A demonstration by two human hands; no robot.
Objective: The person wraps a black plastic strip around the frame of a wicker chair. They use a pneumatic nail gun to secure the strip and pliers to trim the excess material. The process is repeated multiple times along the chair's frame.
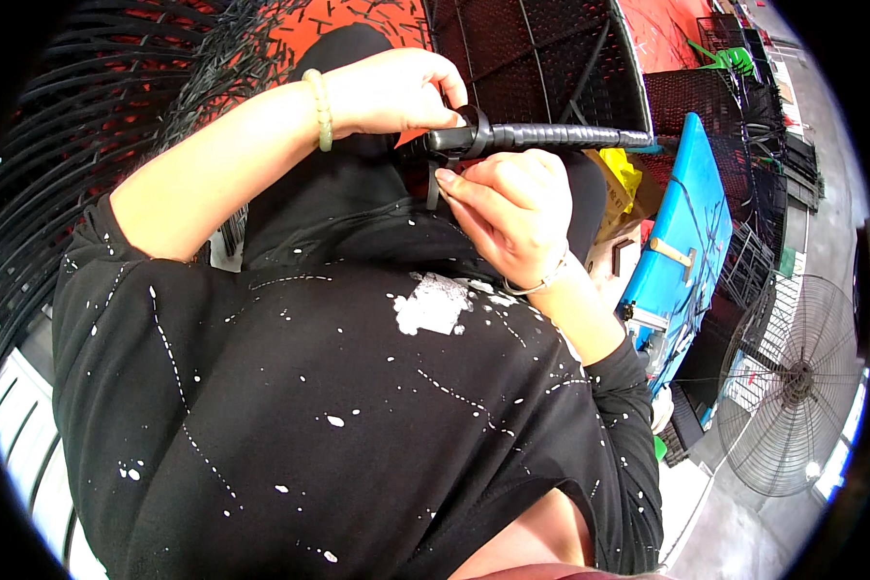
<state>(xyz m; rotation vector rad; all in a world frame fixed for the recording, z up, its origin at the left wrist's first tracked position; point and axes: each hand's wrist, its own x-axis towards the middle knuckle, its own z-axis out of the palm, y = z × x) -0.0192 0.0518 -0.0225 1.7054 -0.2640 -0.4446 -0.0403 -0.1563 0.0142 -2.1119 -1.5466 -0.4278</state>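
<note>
one black shirt with white specks covers my torso; a larger white patch sits near its hem. beyond the hem, my black trousers cover the lap.

my right hand, with a thin bangle at the wrist, is clamped by thumb and forefinger on a narrow black strip. the strip hangs just below a black wrapped bar. my left hand, with a pale beaded bracelet at the wrist, is at the left end of the bar, fingers curled and fingertips at a black loop around it; i cannot tell whether they grip. the two hands are near each other but apart, the left above the bar, the right below it. the bar lies crosswise over my lap and extends to the right.

behind the bar stands a black woven panel. to the right are a yellow bag and a tilted blue board. to the left, curved black rods run in rows. black offcuts lie scattered over a red surface. farther right stands a round fan.
</note>
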